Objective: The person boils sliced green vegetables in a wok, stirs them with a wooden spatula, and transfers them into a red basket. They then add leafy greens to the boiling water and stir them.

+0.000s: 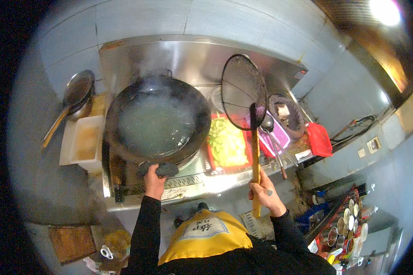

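My left hand (155, 184) grips a dark cloth (163, 169) at the near rim of a large black wok (199, 137). Steaming, pale greenish liquid (155, 123) lies in the wok. My right hand (265, 194) is closed around the wooden handle of a round wire-mesh strainer (244, 92). The strainer is raised to the right of the wok, partly over a red basket (211, 161) of light green cut vegetables (227, 142). Beside the strainer, a metal ladle (267, 122) rests on a pink basket (280, 137).
Left of the wok are a white tub (86, 137) and a handled pan or strainer (79, 89). Further right sit a second, dark burner (287, 115) and a red plastic scoop or basket (319, 139). Several containers (344, 223) crowd a surface at lower right. A steel backsplash (192, 62) rises behind.
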A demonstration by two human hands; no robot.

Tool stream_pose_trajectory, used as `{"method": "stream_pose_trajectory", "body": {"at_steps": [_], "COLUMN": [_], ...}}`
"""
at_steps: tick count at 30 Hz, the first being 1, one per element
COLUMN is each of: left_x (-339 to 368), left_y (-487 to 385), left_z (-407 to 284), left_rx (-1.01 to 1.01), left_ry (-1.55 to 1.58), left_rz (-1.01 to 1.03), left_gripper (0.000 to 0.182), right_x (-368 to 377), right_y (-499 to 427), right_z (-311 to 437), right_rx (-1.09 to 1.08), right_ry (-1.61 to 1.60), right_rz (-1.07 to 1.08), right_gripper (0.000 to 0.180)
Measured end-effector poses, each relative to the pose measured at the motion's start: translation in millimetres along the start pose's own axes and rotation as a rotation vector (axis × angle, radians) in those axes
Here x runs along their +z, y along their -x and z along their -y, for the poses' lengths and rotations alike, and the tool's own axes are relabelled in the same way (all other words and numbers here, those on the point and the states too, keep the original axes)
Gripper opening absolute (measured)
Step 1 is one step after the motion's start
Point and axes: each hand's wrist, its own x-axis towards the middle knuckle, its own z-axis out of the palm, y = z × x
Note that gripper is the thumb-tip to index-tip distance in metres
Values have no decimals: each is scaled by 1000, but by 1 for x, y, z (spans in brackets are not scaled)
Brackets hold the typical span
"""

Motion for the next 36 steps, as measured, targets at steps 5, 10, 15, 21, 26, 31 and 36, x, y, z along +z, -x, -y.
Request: {"method": "stream_pose_trajectory", "body": {"at_steps": [5, 10, 15, 21, 26, 31, 36], "left_x": [3, -20, -43, 28, 126, 178, 179], "left_y": [15, 42, 63, 42, -7, -26, -30], "left_z": [5, 42, 127, 256, 331, 367, 379], "left_rx": [6, 110, 74, -413, -525, -613, -665], "left_ry": [-27, -109, -419, -404, -430, -683, -444], "left_rz": [76, -38, -278, -138, -111, 6, -76], "left_gripper": [54, 63, 26, 26, 30, 28, 28], "right_x": [41, 75, -69, -328, -367, -419, -447], "right_y": [-59, -105, -128, -150, -128, -164, -163], "right_z": [-15, -37, -97, -198, -252, -263, -263], "right_rx": [140, 467, -25, 179, 141, 71, 693], "right_ry": [-143, -294, 90, 1167, 790, 515, -240], "right_rz": [234, 523, 367, -133, 95, -63, 229], "right_gripper": [22, 35, 40, 37, 46, 29, 20]}}
